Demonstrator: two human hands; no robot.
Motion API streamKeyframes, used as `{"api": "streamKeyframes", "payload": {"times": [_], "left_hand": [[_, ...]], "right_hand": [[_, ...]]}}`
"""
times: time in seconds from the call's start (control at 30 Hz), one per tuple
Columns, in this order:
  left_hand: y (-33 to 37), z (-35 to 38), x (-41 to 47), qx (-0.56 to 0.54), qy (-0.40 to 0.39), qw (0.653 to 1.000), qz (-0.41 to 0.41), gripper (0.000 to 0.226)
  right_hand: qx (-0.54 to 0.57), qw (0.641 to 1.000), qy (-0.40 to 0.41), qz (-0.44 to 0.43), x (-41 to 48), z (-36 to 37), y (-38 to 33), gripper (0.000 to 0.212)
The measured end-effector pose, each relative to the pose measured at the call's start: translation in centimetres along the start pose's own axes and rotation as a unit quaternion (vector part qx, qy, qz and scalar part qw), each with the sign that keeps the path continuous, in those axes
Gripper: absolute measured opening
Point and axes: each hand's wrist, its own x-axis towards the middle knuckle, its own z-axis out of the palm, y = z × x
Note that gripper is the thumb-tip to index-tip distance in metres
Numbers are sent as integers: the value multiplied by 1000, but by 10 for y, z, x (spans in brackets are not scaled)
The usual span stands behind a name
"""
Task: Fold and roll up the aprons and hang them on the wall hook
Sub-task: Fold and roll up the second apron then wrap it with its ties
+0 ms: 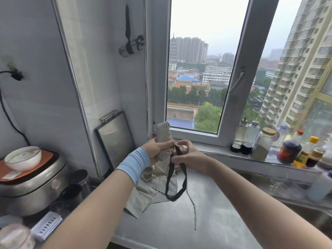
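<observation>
My left hand grips a rolled beige apron held upright above the steel counter. My right hand pinches the apron's black strap, which hangs down in a loop beneath both hands. Another beige apron lies loosely on the counter below them, a thin tie trailing toward the front edge. High on the wall, a second rolled apron bound with a black strap hangs from a hook by its strap.
A rice cooker with a white bowl on top stands at the left. A steel board leans on the wall. Bottles and jars line the window sill. The window sash stands open. A sink lies at the right.
</observation>
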Motion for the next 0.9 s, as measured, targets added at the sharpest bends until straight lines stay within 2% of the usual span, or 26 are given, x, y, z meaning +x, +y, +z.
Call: {"api": "streamKeyframes", "payload": {"times": [0.1,0.17,0.3,0.37,0.4,0.47,0.53,0.6,0.67,0.73,0.83,0.87,0.9], "left_hand": [[8,-9,6,-57,-11,998,-34,30],[10,-15,12,-89,-8,995,-39,38],[18,-25,20,-83,-16,996,-15,38],[21,-32,26,-35,-46,998,-1,63],[22,-34,27,-17,-64,998,3,66],[24,-34,30,25,-113,993,11,55],[29,-26,26,103,-157,982,8,57],[33,-14,23,180,-204,962,-2,53],[37,-4,22,260,-232,936,-48,43],[36,6,22,386,-241,887,-83,37],[24,14,31,637,-199,738,-99,38],[19,14,34,680,-173,706,-98,40],[13,11,38,693,-145,699,-98,41]], "right_hand": [[-62,997,34,-33,10,-2,5,30],[-51,997,25,-46,17,-8,4,5],[-42,999,-16,-22,32,-26,-2,17],[-61,997,-36,11,38,-36,-7,23],[-74,996,-49,33,40,-41,-9,25],[-83,990,-81,79,46,-50,-12,23],[-77,985,-100,116,50,-57,-19,19],[-125,981,-70,130,55,-61,-31,23],[-242,963,-13,116,59,-62,-45,26],[-331,939,19,93,64,-62,-59,25],[-321,943,77,50,75,-60,-75,25],[-282,953,100,36,78,-59,-81,26],[-238,965,112,18,81,-58,-85,27]]}}
